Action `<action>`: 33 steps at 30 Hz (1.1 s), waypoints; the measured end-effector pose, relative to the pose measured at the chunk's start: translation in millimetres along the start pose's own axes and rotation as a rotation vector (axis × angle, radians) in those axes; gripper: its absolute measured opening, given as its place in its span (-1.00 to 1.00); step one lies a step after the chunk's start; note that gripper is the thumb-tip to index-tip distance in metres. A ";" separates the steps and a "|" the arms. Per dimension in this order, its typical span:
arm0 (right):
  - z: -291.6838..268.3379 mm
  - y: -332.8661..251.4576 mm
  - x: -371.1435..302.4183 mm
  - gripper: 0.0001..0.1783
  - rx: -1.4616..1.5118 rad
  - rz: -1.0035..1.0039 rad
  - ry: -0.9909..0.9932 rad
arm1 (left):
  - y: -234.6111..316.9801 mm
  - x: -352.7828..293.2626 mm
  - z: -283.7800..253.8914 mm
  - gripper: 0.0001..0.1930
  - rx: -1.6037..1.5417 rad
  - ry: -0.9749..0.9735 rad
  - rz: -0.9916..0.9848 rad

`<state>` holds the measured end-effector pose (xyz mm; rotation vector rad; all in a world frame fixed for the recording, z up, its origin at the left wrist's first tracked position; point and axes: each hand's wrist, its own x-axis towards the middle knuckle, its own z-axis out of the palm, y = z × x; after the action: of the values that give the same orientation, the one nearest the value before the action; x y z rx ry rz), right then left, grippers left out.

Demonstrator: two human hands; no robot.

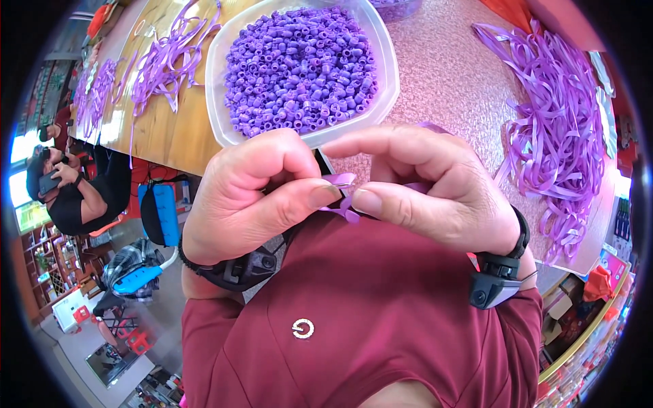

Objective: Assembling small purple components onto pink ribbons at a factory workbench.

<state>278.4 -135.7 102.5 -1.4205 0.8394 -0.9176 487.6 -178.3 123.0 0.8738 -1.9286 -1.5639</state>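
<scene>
My left hand (pixel 238 200) is closed, thumb against curled index finger, pinching a folded piece of purple ribbon (pixel 339 179). A thin shiny edge shows by the fold, too small to identify. Close on the right, my right hand (pixel 449 187) has its thumb tip against a small loop of the ribbon and its index finger stretched toward the left hand. More purple ribbon passes behind its fingers, which partly hide their grip. Just beyond both hands stands a clear plastic tub (pixel 389 75) full of small purple plastic cord ends (pixel 303 68).
A large heap of purple ribbons (pixel 561 136) covers the table's right side. More ribbons (pixel 173 61) lie on the wooden tabletop (pixel 182 129) at far left. Blue-backed chairs (pixel 160 214) stand left of me, near a person in black (pixel 88 194) holding a phone.
</scene>
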 end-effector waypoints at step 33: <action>-10.6 11.7 -8.6 -0.90 0.436 0.210 0.181 | -9.3 11.0 27.2 -0.87 0.588 0.217 0.322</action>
<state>265.4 -133.1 90.4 -0.8668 0.8425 -1.0032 462.0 -170.0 108.1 0.8539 -2.2585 -0.6911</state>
